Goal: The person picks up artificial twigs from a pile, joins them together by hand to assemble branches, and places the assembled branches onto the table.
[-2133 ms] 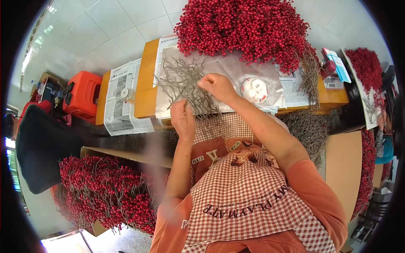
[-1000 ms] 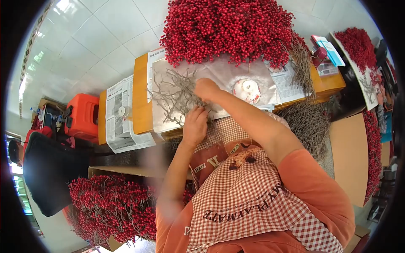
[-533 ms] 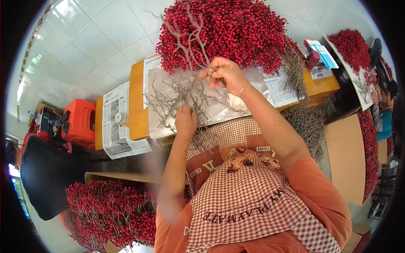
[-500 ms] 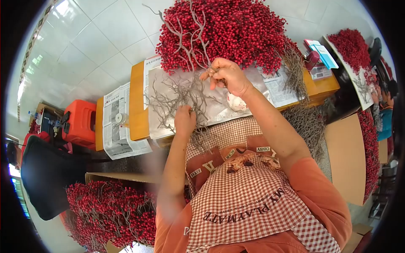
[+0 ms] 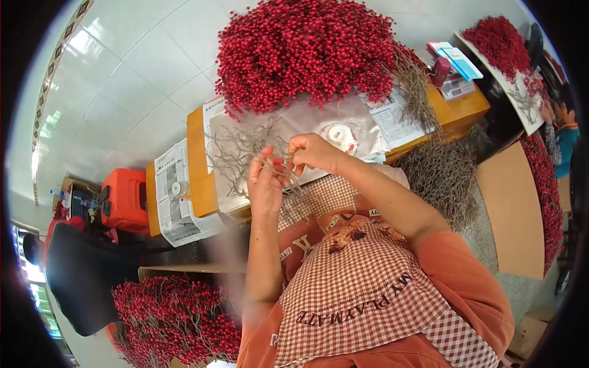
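Observation:
My left hand point(image 5: 266, 187) is closed around thin grey-brown bare twigs point(image 5: 236, 156), palm partly turned up near the table's front edge. Close beside it, my right hand point(image 5: 313, 153) pinches at the stems by the left fingertips; exactly what lies between its fingers is hard to make out. More of the twigs spread over the silvery sheet point(image 5: 294, 122) to the left and behind the hands. A white roll point(image 5: 341, 137) lies on the sheet just beyond my right wrist.
A large heap of red berry stems point(image 5: 307, 52) fills the table's back. Bare twigs point(image 5: 438, 178) are bundled at the right. A box of berry stems point(image 5: 178, 316) stands lower left, near an orange case point(image 5: 124, 199). A co-worker's hand point(image 5: 561, 115) shows far right.
My right hand has come down and left to meet my left hand, which has turned palm up. The tall forked branch no longer stands up in front of the berries. The view has shifted slightly.

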`<state>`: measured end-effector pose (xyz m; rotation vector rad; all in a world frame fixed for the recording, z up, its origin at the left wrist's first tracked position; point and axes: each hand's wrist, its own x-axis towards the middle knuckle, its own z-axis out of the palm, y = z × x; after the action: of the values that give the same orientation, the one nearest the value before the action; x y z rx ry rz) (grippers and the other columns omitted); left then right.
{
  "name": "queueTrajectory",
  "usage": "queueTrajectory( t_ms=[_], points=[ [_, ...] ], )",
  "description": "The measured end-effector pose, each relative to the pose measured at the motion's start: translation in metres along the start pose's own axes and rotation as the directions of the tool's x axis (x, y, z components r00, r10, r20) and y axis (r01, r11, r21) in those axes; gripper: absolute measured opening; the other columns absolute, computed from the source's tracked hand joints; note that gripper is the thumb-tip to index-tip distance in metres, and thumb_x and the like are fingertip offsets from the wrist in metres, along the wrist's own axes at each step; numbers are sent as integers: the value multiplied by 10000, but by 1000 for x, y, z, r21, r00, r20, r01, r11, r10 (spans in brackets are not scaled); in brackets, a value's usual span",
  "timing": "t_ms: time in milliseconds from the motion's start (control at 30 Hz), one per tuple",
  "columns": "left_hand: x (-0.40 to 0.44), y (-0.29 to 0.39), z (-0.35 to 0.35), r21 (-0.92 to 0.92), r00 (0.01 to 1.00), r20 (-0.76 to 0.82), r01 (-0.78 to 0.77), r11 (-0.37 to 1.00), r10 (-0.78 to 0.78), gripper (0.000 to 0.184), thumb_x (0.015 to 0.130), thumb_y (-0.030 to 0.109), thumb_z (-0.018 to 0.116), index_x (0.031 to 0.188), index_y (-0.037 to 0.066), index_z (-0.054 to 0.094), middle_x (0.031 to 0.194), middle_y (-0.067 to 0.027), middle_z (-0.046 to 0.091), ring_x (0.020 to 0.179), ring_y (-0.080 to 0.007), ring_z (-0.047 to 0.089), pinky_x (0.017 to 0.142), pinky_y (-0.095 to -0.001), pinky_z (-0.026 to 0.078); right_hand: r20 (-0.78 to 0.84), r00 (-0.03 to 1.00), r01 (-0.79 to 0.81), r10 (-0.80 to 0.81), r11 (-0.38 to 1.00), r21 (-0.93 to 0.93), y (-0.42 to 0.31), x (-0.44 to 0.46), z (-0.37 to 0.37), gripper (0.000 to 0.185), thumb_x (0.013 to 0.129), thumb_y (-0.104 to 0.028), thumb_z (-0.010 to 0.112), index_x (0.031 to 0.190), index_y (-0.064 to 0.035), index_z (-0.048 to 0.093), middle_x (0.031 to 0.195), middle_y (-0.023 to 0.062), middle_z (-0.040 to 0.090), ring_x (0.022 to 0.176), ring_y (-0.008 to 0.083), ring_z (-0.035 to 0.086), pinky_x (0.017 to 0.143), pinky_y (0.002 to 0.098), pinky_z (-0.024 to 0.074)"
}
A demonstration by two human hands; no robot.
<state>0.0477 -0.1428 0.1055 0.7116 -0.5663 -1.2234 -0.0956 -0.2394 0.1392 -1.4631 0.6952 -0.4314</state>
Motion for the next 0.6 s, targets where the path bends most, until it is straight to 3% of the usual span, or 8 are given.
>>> queueTrajectory(
  t_ms=[67, 167, 267, 333, 433, 500, 533, 600],
  points=[
    [-12, -1, 9, -21, 997, -78, 13, 1000, -14, 264, 925, 153, 546, 1162, 39, 527, 890, -47, 622, 719, -118, 580, 531, -231, 443, -47, 999, -24, 24, 1000, -9, 3, -9, 3, 130, 740, -74, 552, 847, -3, 571, 746, 71, 658, 594, 138, 640, 454, 251, 405],
    [-23, -6, 12, -15, 990, -139, -3, 1000, 1, 158, 913, 130, 554, 1052, 57, 554, 883, -40, 609, 722, -117, 561, 565, -231, 439, -118, 983, 67, -138, 879, -472, 10, -20, 12, 295, 729, -212, 618, 903, 24, 589, 788, 147, 656, 738, 238, 637, 653, 364, 489],
    [-29, -10, 17, -35, 939, -334, -92, 995, 75, 97, 906, 151, 568, 943, 63, 554, 844, -24, 579, 750, -102, 539, 595, -229, 424, -81, 961, 245, -266, 948, -203, 22, -35, 27, 493, 713, -300, 658, 1077, 21, 570, 953, 192, 645, 881, 271, 623, 757, 362, 486],
    [-33, -18, 18, 224, 913, -290, -227, 948, 287, 133, 913, 181, 558, 869, 57, 541, 774, -13, 546, 686, -85, 504, 563, -221, 389, -106, 983, 131, -151, 975, -177, 15, -59, 40, 668, 741, -305, 684, 1273, 15, 437, 1141, 196, 584, 1001, 262, 597, 856, 357, 464],
    [-37, -31, 23, 816, 859, -112, -207, 540, 499, 162, 917, 174, 513, 822, 44, 533, 688, -10, 506, 613, -79, 464, 541, -219, 361, -233, 881, 308, -412, 873, -379, 32, -78, 45, 776, 721, -324, 697, 1331, 22, 364, 1174, 213, 567, 984, 276, 601, 850, 368, 469],
    [-48, -32, 47, 671, 851, -268, -172, 722, 452, 146, 913, 143, 483, 824, 39, 533, 679, -19, 509, 607, -75, 461, 535, -206, 354, -78, 982, 165, -171, 983, -82, 22, -96, 35, 742, 701, -277, 672, 1304, 59, 399, 1083, 237, 598, 979, 312, 604, 822, 360, 477],
    [-49, -28, 51, 383, 917, -266, -183, 906, 298, 132, 915, 140, 484, 838, 40, 523, 708, -33, 531, 619, -85, 484, 553, -208, 386, -106, 979, 164, -173, 982, -88, 27, -99, 30, 742, 701, -277, 672, 1304, 59, 399, 1083, 237, 598, 979, 312, 604, 822, 360, 477],
    [-56, -26, 72, 305, 926, -284, -158, 939, 248, 110, 909, 133, 503, 850, 40, 506, 745, -48, 554, 637, -105, 514, 575, -228, 426, -34, 988, 135, -151, 949, -286, 42, -102, 18, 680, 722, -208, 639, 1314, 31, 406, 1050, 238, 603, 964, 296, 604, 803, 360, 478]
  ],
)
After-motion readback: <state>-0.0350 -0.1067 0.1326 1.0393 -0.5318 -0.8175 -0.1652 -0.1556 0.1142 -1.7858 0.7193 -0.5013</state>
